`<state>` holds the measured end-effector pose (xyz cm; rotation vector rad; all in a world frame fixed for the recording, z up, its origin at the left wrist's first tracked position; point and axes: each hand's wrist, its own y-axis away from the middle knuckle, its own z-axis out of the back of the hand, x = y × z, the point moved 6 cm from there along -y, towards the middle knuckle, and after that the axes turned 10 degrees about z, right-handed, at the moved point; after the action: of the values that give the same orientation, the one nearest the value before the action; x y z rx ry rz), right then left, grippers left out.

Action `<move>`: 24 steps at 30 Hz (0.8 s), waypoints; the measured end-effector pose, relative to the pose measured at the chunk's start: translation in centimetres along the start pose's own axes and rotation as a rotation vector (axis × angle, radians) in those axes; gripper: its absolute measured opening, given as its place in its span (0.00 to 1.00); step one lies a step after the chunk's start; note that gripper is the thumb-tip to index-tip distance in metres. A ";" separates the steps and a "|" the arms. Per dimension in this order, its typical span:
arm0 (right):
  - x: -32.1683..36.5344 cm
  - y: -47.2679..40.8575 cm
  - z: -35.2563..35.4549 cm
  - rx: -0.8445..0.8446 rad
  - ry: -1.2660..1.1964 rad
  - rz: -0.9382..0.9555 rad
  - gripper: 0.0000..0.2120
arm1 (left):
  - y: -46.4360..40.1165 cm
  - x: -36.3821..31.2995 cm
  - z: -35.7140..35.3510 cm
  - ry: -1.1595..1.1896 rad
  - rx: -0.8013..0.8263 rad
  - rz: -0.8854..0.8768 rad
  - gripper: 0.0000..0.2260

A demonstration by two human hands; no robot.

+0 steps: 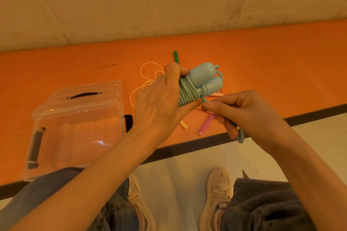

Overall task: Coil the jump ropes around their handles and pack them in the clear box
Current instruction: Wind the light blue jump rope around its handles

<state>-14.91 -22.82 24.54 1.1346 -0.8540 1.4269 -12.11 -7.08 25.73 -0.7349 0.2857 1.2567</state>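
Head view: left hand (pixel 159 99) grips the coiled blue rope (pixel 189 90); right hand (pixel 242 110) pinches its loose end; clear box (pixel 75 127), pink handle (pixel 206 124) and white cord (pixel 148 77) lie on the orange worktop (pixel 262 58).

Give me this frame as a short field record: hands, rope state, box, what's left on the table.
left hand: grips the blue jump rope at its coiled cord
right hand: pinches the cord's loose end beside the coil
blue rope: cord wound around both handles, tail not yet tucked
clear box: open on the orange table, left of the hands; nothing visible inside
uncoiled: pink handle, yellow handle, green handle, white cord
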 end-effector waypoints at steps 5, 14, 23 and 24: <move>0.1 0.2 -0.7 0.040 0.012 0.026 0.19 | 0.2 -0.3 -0.2 -0.016 -0.025 -0.092 0.25; 1.9 0.6 0.0 0.059 -0.225 0.019 0.24 | -0.5 0.6 -0.2 0.156 0.043 0.069 0.27; 4.1 1.0 2.5 -0.256 0.144 0.500 0.07 | 0.5 0.5 -3.0 0.607 0.389 0.255 0.21; 4.2 1.0 2.5 -0.236 0.220 0.523 0.10 | 0.5 0.4 -3.2 0.615 0.404 0.250 0.22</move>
<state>-15.31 -24.07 29.38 0.5807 -1.1766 1.7767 -11.87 -8.73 22.96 -0.7308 1.1290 1.1263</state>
